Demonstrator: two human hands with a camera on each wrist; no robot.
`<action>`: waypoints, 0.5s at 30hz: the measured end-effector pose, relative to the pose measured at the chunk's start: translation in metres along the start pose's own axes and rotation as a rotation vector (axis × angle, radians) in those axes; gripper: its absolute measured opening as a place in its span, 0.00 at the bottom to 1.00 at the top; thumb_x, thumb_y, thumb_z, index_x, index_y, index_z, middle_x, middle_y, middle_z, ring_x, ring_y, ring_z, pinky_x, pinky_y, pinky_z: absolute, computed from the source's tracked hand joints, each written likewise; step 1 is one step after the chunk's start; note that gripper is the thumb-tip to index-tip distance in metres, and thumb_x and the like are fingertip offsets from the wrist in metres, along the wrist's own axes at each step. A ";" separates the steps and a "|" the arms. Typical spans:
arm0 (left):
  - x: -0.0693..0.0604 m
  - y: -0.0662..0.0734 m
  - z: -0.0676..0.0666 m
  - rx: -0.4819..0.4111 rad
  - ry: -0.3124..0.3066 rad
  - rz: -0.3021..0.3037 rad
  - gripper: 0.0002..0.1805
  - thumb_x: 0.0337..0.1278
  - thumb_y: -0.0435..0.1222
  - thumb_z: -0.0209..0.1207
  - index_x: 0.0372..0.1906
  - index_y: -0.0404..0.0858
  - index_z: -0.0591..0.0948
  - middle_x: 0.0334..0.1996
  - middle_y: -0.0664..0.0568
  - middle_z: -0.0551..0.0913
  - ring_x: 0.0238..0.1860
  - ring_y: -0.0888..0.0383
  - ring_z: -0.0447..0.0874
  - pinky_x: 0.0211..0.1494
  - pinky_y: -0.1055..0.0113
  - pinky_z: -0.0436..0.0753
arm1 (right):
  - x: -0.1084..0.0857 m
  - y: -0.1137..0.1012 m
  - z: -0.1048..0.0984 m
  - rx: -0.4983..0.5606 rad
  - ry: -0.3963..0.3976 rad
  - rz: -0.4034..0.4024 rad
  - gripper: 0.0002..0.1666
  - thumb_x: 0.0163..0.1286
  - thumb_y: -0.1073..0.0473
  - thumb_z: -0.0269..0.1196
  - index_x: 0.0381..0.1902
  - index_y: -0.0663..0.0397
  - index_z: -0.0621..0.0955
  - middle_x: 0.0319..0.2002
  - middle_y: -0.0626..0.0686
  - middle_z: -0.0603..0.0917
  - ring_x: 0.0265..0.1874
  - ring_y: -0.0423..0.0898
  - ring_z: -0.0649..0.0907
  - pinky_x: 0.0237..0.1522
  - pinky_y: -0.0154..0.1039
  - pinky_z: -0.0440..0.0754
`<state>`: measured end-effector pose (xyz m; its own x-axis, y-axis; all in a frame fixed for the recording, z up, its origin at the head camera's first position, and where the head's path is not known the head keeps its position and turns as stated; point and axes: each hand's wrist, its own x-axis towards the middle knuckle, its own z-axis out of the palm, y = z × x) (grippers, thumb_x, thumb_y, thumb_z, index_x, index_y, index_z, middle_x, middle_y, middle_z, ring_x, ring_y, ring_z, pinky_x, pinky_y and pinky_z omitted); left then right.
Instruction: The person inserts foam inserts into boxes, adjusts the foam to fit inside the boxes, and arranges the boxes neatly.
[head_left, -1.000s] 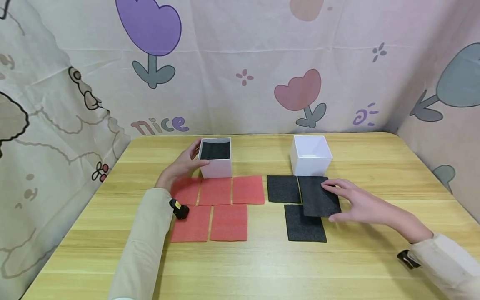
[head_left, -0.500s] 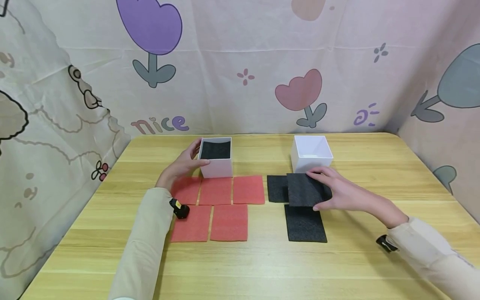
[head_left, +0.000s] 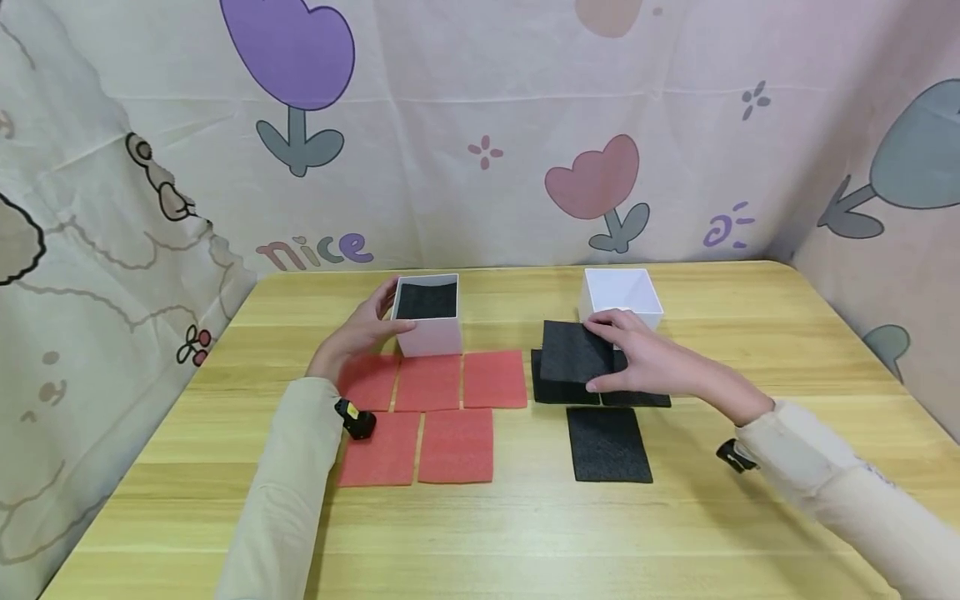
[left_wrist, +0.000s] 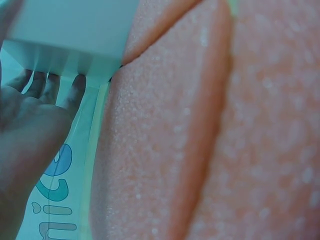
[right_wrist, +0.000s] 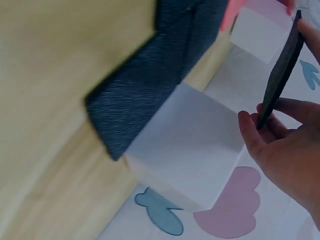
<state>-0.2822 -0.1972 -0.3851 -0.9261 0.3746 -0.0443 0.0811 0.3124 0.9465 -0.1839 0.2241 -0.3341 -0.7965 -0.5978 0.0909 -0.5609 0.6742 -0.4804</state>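
My left hand [head_left: 360, 333] grips the left side of a white open-topped box [head_left: 433, 338], thumb at the front and fingers at the back. Inside that box lies black felt [head_left: 426, 302]. A black felt square [head_left: 572, 350] is pinched by its right side in my right hand [head_left: 645, 354], thumb against fingers. In the right wrist view the held felt [right_wrist: 281, 72] is seen edge-on, raised clear of the table. Below it two black squares lie side by side, the right one [head_left: 637, 399] partly covered by my hand. Another black square [head_left: 609, 446] lies nearer me.
A second white box [head_left: 621, 287] stands at the back right, partly behind my right hand. Several red felt squares [head_left: 456, 446] lie in two rows in front of the left box. A printed cloth [head_left: 450, 100] hangs behind the wooden table [head_left: 525, 542].
My right hand has lifted the black felt square and carried it left and toward the back, uncovering the squares beneath. My left hand keeps its grip on the left box.
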 end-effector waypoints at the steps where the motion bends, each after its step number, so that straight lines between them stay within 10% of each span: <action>1: 0.000 0.000 0.000 0.002 0.002 0.003 0.51 0.58 0.33 0.62 0.77 0.39 0.42 0.76 0.45 0.45 0.75 0.47 0.39 0.73 0.52 0.51 | 0.003 -0.002 -0.002 0.006 -0.005 0.012 0.49 0.57 0.49 0.72 0.66 0.75 0.66 0.64 0.67 0.65 0.64 0.61 0.63 0.61 0.59 0.66; 15: -0.010 0.021 0.003 -0.017 -0.023 -0.005 0.51 0.57 0.31 0.61 0.77 0.36 0.40 0.76 0.40 0.43 0.75 0.43 0.38 0.73 0.48 0.50 | 0.049 -0.017 -0.015 -0.029 0.001 -0.028 0.49 0.55 0.51 0.73 0.67 0.72 0.67 0.65 0.64 0.65 0.65 0.60 0.63 0.64 0.56 0.64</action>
<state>-0.2701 -0.1915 -0.3654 -0.9176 0.3936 -0.0560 0.0705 0.2996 0.9514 -0.2165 0.1900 -0.3089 -0.7808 -0.6159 0.1050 -0.5890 0.6695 -0.4525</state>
